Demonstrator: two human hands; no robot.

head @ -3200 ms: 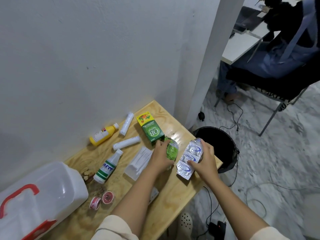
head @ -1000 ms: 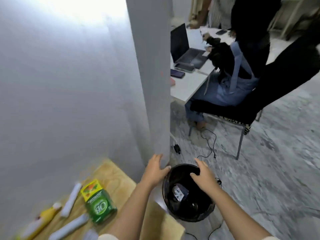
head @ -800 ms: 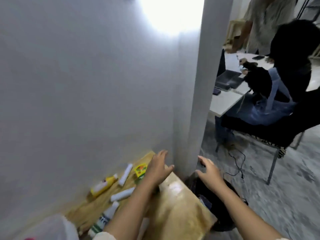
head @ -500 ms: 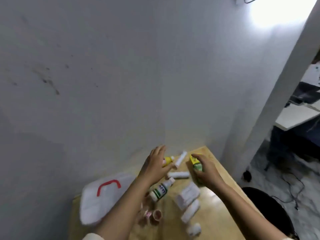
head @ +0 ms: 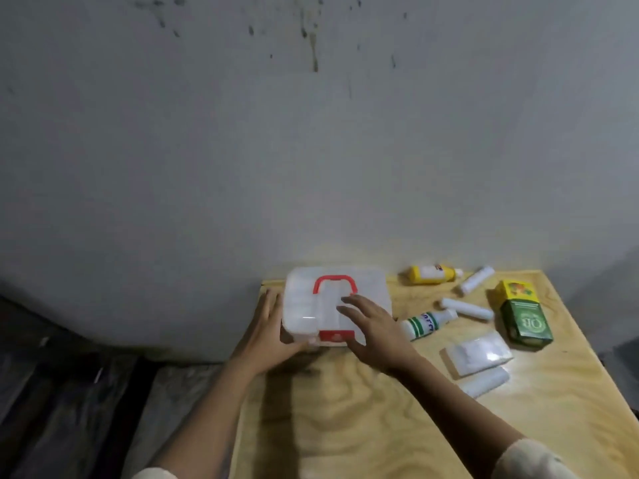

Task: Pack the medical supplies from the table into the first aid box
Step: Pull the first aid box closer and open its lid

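Left grip (head: 266,335): wide, with the fingers straight along the left wall of the first aid box (head: 337,305). The thumb is at the near left corner; I cannot tell whether it tucks under.
Right grip (head: 375,331): wide and holding nothing. The fingers are spread over the near right part of the lid; I cannot tell whether they touch it.
Box position: at the far left corner of the surface (head: 345,426), near the wall and between the two hands.
Box state: the lid is down, the red handle (head: 333,283) lies flat on top, and the red latch (head: 335,335) faces the person.
Supplies: all lie unpacked to the right of the box. They are a yellow bottle (head: 430,273), two white rolls (head: 477,280) (head: 466,308), a green-striped bottle (head: 427,324) just beside the right wrist, a green carton (head: 524,319), a clear packet (head: 477,354) and a white roll (head: 485,383) beside it.
Key relation: the latch sits on the near wall, just left of the right fingers and right of the left thumb. The box's long axis runs left to right.
Nearer hand: the right, probably, for the latch, while the left braces the box.
Step in hand: judged to be opening the box, so packing has not begun.
Risk: lifting the lid may make the light box slide towards the wall unless the left hand steadies it.
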